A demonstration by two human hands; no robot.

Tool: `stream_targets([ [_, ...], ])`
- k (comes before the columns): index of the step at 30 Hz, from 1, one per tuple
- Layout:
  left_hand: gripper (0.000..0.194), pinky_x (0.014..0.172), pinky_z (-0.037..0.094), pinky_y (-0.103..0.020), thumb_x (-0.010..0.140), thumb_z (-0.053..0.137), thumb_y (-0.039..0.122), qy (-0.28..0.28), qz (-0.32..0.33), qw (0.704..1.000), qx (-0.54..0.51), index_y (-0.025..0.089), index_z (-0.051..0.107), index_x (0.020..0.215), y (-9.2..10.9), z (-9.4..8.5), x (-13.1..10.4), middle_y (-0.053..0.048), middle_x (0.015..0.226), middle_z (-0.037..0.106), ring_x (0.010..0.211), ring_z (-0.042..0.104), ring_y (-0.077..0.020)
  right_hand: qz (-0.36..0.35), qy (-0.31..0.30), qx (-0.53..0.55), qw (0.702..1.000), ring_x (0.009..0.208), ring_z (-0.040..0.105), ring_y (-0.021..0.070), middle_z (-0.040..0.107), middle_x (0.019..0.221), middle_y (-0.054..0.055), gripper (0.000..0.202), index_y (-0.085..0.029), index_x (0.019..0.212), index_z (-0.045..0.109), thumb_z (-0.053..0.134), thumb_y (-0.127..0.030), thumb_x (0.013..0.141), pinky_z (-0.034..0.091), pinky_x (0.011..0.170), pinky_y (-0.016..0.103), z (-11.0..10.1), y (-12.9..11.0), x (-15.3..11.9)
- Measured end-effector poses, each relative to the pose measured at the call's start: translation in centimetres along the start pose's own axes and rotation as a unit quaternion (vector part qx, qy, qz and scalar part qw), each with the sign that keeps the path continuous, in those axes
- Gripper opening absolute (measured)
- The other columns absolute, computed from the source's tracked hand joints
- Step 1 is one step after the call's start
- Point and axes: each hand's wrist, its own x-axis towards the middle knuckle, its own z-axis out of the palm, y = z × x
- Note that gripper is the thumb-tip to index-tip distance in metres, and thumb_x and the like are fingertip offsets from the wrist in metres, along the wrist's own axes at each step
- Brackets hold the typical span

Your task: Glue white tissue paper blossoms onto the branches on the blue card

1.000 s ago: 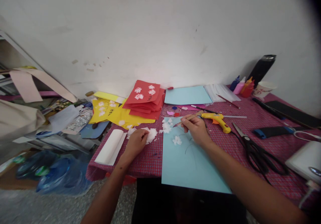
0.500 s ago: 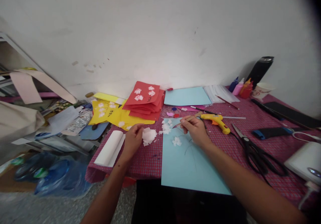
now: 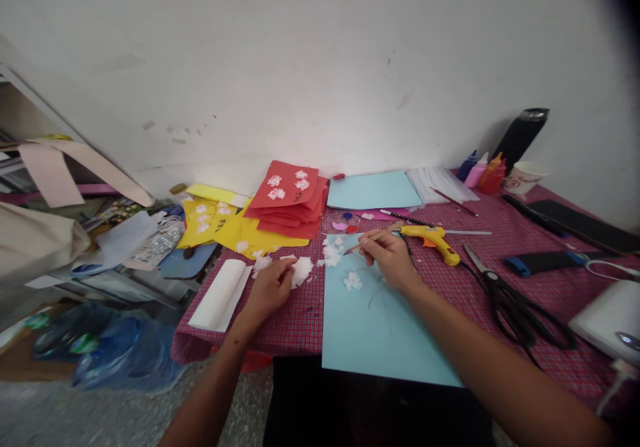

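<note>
A paintbrush (image 3: 383,231) with a wooden handle is held in my right hand (image 3: 393,260), its tip low over white paper petals (image 3: 332,252) at the upper left of a light blue sheet (image 3: 373,340). Below the tip, a white paper flower (image 3: 353,281) lies on the sheet, beside thin drawn lines. My left hand (image 3: 273,287) rests left of the sheet with its fingers bent together at a heap of white paper pieces (image 3: 302,271). Whatever is between those fingertips is hidden. Beside this hand lies a folded white paper roll (image 3: 217,297).
Red cards (image 3: 285,190) and yellow cards (image 3: 265,232) with flowers lie behind. A yellow glue gun (image 3: 433,239), black scissors (image 3: 510,303), paint bottles (image 3: 493,173), a paper cup (image 3: 525,177) and a black flask (image 3: 521,137) stand or lie on the right.
My left hand has moved slightly right and down, toward the paper heap, uncovering white pieces behind it. My right hand and the paintbrush stay nearly in place.
</note>
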Motion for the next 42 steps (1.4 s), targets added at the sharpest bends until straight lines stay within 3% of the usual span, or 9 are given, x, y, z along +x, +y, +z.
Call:
stream_targets([
  [9, 0.023, 0.092, 0.047, -0.037, 0.085, 0.051, 0.014, 0.038, -0.009, 0.999, 0.016, 0.019, 0.065, 0.102, 0.3, 0.0, 0.9, -0.007, 0.104, 0.068, 0.100, 0.061, -0.0213, 0.000, -0.004, 0.003, 1.000, 0.047, 0.048, 0.0092, 0.060, 0.064, -0.002, 0.017, -0.018, 0.080, 0.063, 0.066, -0.034, 0.084, 0.035, 0.044, 0.024, 0.0, 0.3, -0.1],
  [15, 0.017, 0.084, 0.046, -0.035, 0.084, 0.057, 0.023, 0.009, -0.035, 0.998, 0.047, 0.018, 0.067, 0.097, 0.9, 0.3, 1.3, -0.006, 0.095, 0.068, 0.090, 0.060, -0.0213, -0.001, -0.005, -0.010, 1.000, 0.047, 0.048, 0.0093, 0.060, 0.065, -0.002, 0.017, -0.018, 0.079, 0.063, 0.066, -0.033, 0.084, 0.035, 0.044, 0.024, 0.0, 0.4, 0.0],
  [24, 0.019, 0.071, 0.041, -0.031, 0.081, 0.052, 0.016, -0.047, -0.032, 0.998, 0.036, 0.016, 0.068, 0.092, 1.1, 0.5, 1.9, -0.004, 0.077, 0.064, 0.077, 0.057, -0.0194, -0.006, -0.007, -0.009, 1.000, 0.047, 0.048, 0.0094, 0.060, 0.066, -0.001, 0.017, -0.018, 0.078, 0.063, 0.065, -0.034, 0.084, 0.035, 0.045, 0.025, -0.1, 0.4, 0.0],
  [31, 0.030, 0.072, 0.043, -0.029, 0.081, 0.051, 0.016, -0.066, -0.057, 0.996, 0.009, 0.016, 0.068, 0.106, 0.5, 0.6, 1.8, -0.004, 0.081, 0.066, 0.076, 0.059, -0.0179, -0.003, -0.009, -0.016, 1.000, 0.048, 0.048, 0.0096, 0.060, 0.066, -0.001, 0.017, -0.018, 0.079, 0.063, 0.065, -0.034, 0.085, 0.035, 0.045, 0.025, 0.0, 0.3, -0.1],
  [35, 0.038, 0.081, 0.045, -0.031, 0.081, 0.051, 0.016, -0.081, -0.035, 0.996, 0.007, 0.018, 0.067, 0.115, 0.2, 0.8, 1.9, -0.005, 0.092, 0.070, 0.085, 0.062, -0.0190, 0.001, -0.009, -0.022, 1.000, 0.048, 0.048, 0.0096, 0.060, 0.065, -0.001, 0.018, -0.018, 0.078, 0.062, 0.065, -0.034, 0.085, 0.035, 0.044, 0.025, 0.0, 0.3, -0.1],
  [38, 0.036, 0.086, 0.046, -0.033, 0.080, 0.050, 0.015, -0.086, -0.022, 0.996, 0.021, 0.017, 0.069, 0.111, 0.0, 1.0, 2.0, -0.007, 0.100, 0.071, 0.093, 0.062, -0.0205, 0.002, -0.010, -0.019, 1.000, 0.048, 0.049, 0.0097, 0.060, 0.065, -0.001, 0.018, -0.018, 0.079, 0.062, 0.065, -0.035, 0.084, 0.035, 0.045, 0.025, 0.0, 0.2, -0.1],
  [42, 0.030, 0.082, 0.046, -0.032, 0.078, 0.051, 0.015, -0.085, -0.030, 0.995, 0.042, 0.019, 0.071, 0.100, 0.1, 1.0, 2.1, -0.006, 0.095, 0.071, 0.088, 0.063, -0.0199, 0.003, -0.011, -0.020, 1.000, 0.048, 0.049, 0.0099, 0.060, 0.065, -0.001, 0.018, -0.017, 0.080, 0.062, 0.065, -0.035, 0.084, 0.036, 0.045, 0.025, -0.1, 0.2, -0.1],
])
